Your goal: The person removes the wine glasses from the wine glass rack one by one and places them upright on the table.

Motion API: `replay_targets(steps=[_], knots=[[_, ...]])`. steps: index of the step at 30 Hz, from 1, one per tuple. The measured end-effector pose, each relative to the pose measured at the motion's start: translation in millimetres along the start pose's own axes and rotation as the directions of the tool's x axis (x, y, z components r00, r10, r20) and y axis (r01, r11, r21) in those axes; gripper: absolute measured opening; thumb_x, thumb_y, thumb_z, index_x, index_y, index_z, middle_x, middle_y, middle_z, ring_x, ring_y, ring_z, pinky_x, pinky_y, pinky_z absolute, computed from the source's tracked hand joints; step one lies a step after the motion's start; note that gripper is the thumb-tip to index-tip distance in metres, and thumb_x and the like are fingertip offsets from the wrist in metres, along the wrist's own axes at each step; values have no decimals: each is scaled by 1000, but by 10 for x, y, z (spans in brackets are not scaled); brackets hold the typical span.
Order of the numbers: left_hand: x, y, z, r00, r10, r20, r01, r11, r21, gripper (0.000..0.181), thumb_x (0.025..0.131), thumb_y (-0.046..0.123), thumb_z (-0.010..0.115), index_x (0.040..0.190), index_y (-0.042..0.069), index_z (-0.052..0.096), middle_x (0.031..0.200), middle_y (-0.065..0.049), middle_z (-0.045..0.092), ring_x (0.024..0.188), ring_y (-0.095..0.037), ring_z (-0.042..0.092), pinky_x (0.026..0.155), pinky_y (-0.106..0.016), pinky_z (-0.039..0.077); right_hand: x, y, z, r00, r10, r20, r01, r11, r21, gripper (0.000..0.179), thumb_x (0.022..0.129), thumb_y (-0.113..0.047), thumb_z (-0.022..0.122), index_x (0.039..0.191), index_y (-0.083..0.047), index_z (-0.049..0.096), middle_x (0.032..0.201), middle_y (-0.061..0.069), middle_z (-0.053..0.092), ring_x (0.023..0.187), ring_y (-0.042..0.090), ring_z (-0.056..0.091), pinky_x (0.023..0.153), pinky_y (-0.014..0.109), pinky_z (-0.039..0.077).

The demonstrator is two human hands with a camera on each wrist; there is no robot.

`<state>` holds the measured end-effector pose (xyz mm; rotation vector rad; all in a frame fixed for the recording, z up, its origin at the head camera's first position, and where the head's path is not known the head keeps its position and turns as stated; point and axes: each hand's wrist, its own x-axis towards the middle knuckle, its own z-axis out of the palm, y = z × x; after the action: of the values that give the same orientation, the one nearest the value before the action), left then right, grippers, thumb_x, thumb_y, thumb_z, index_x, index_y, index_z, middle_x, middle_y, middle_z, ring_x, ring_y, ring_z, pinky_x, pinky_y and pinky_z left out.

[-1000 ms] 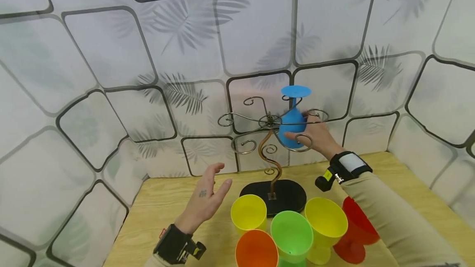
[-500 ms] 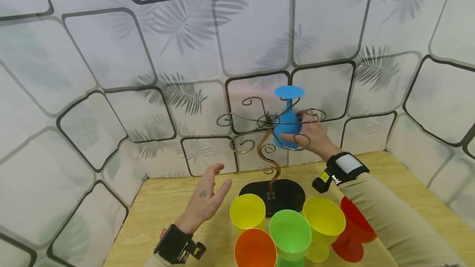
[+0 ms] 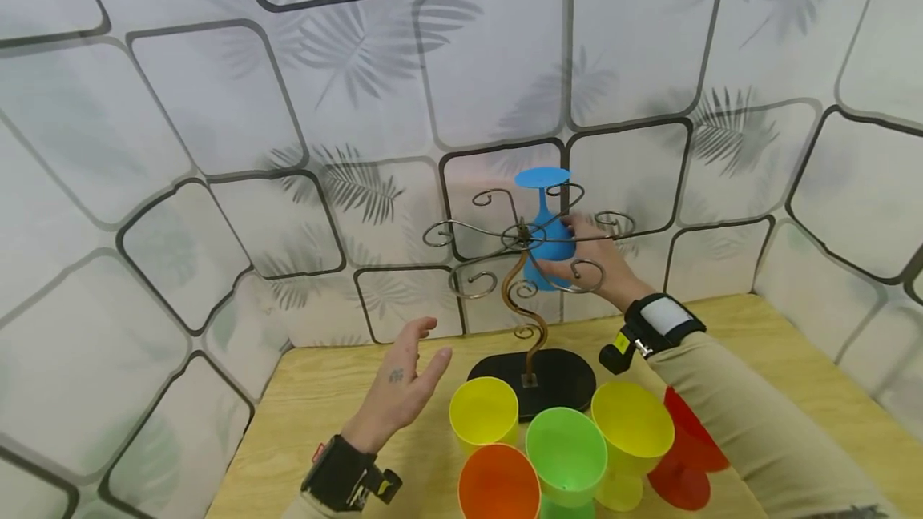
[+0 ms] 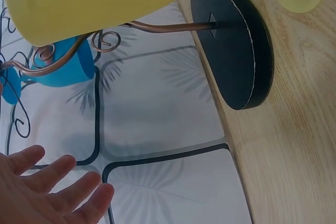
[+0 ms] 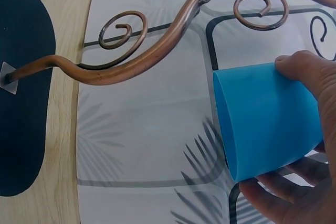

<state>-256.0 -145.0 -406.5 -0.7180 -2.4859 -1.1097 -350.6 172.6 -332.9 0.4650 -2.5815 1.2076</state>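
Upside down, a blue plastic goblet (image 3: 552,255) hangs in my right hand (image 3: 604,263) at the back right of a wine glass rack. Thumb and fingers grip its bowl (image 5: 268,121) from the side, foot on top and rim facing down. The goblet's stem rises near a curled back arm of the rack. Curly metal arms spread from the rack's copper-coloured post (image 3: 539,320), which stands on a black oval base (image 3: 570,383). Left of that base, my left hand (image 3: 395,391) is held with relaxed fingers (image 4: 63,174) and nothing in them.
In front of the base, upright goblets stand close together: a yellow one (image 3: 483,413), an orange one (image 3: 499,487), a green one (image 3: 566,459) and another yellow one (image 3: 634,427). A red goblet (image 3: 681,463) is partly behind my right sleeve. A patterned wall (image 3: 497,62) encloses the wooden table (image 3: 317,391).
My right hand has carried the blue goblet left, closer to the rack's centre, with its foot still on top. The left hand has stayed in place.
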Motion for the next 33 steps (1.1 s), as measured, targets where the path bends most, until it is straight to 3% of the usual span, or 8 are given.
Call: replay_targets(steps=[6,13,20,27,29,33], knots=[[3,8,-14,1000,4,-14,-3,1000,12,48,99,31,55,138,5,44,135,-15,51,119,-29,49,87,-51,50,38,18,33,1000,-7,-17,6,998,-63,85,81,-37,75,144,3,33,133,26,44,116,41,48,92,53,50],[-21,-13,-19,1000,-1,-9,1,1000,6,48,99,32,55,137,5,44,134,-13,52,119,-26,49,87,-51,50,29,85,-15,1000,21,-18,-21,999,-50,89,85,-37,71,148,7,25,143,30,36,124,44,42,97,57,44],[-42,-30,-14,1000,-9,-7,9,1000,11,48,99,34,55,137,6,44,134,-12,52,119,-26,49,87,-51,50,-21,162,-101,997,72,-41,-77,986,-151,88,87,-39,67,147,8,24,137,37,38,119,50,43,94,59,46],[-37,-4,-12,1000,6,-4,-6,1000,7,48,99,33,54,137,6,44,134,-13,52,119,-32,49,88,-53,50,-54,239,-163,988,-77,-132,39,961,-274,81,83,-32,73,137,17,38,133,38,43,106,49,54,83,57,53],[-32,7,-17,1000,7,0,-7,1000,10,49,99,34,54,137,6,44,134,-13,51,119,-30,49,88,-53,50,-60,256,-184,985,-69,-161,22,961,-277,81,81,-32,76,135,17,40,127,40,47,101,49,57,81,57,54],[-24,29,-30,1000,18,5,-18,1000,20,49,99,34,54,138,7,43,135,-12,51,119,-27,49,87,-52,50,-88,304,-223,985,21,-173,-61,970,-234,87,81,-35,76,138,15,36,127,41,46,106,51,53,84,59,51]])
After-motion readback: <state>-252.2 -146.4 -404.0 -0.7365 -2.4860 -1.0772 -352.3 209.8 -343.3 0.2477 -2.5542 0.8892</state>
